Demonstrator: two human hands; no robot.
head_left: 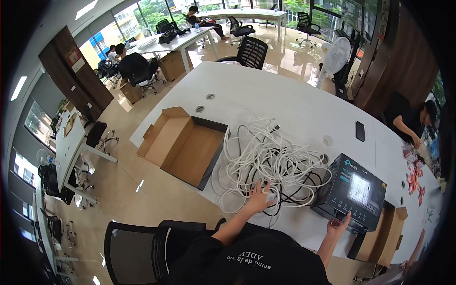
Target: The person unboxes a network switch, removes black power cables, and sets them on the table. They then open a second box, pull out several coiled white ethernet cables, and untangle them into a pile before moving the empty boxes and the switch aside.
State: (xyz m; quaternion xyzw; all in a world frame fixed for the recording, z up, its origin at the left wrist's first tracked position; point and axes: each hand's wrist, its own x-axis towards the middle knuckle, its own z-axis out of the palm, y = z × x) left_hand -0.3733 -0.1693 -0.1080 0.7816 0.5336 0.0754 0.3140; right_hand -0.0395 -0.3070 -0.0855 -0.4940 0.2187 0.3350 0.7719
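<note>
My left hand (259,199) is over the near side of a tangled heap of cables (280,161), fingers spread, at or just above the strands. Most of the cables are white, with some black and grey ones among them. My right hand (338,226) is at the near edge of a dark TP-Link box (354,187), its thumb on the printed face and its other fingers curled at the edge. That box sits to the right of the cables, with glare on its face. Left of the heap lies an opened cardboard box (190,152), brown inside and dark outside.
Another opened box (380,235) lies right of the TP-Link box, partly covered by it. A black phone (360,131) rests on the white table (285,95). Red items (415,183) lie farther right, near another person (413,121). A mesh chair (133,251) stands at my left.
</note>
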